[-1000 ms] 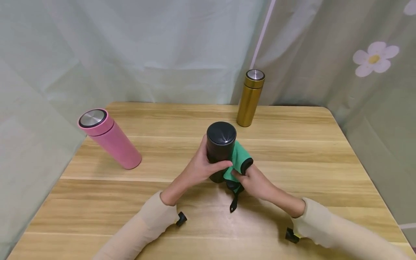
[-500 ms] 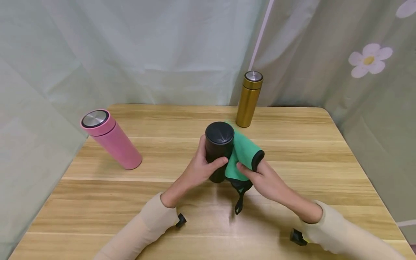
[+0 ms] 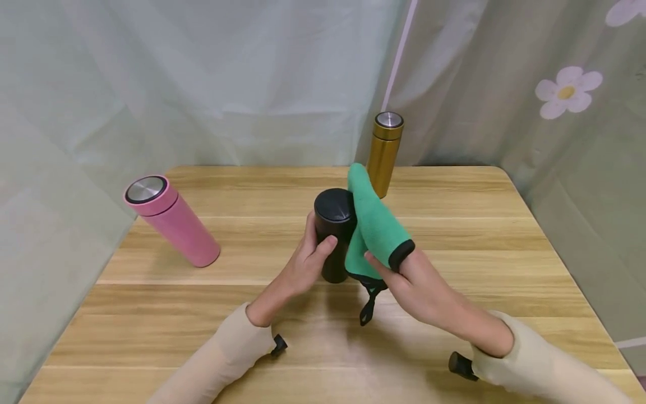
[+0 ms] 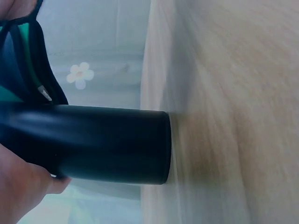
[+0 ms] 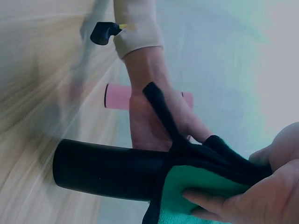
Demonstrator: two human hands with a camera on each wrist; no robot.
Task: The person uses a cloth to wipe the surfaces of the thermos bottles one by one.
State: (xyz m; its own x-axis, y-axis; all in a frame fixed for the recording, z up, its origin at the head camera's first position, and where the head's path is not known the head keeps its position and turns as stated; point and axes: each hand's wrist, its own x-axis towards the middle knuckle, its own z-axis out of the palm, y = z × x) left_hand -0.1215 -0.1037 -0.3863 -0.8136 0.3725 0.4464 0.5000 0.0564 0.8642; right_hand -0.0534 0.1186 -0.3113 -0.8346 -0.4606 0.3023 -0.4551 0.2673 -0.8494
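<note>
A black thermos bottle [image 3: 342, 238] stands upright near the middle of the table. My left hand [image 3: 305, 262] grips its left side, the thumb lying across the front. In the left wrist view the lower body of the bottle [image 4: 112, 144] shows, its base at the wood. My right hand [image 3: 421, 286] holds a green cloth [image 3: 375, 224] with black edging and a black loop. The cloth lies along the bottle's right side, its folded top rising past the lid. My right fingertips are hidden under the cloth in the head view; the right wrist view shows fingers [image 5: 205, 200] on the green fabric.
A pink thermos bottle [image 3: 174, 224] stands at the left of the wooden table [image 3: 151, 336]. Behind the cloth, near the back edge, is a gold thermos bottle [image 3: 384, 163], partly covered by it in the head view. A curtain [image 3: 252, 84] hangs beyond the table.
My right hand has moved right, and the cloth now reaches higher beside the black bottle, above its lid. My left thumb has drawn back leftward across the bottle's front.
</note>
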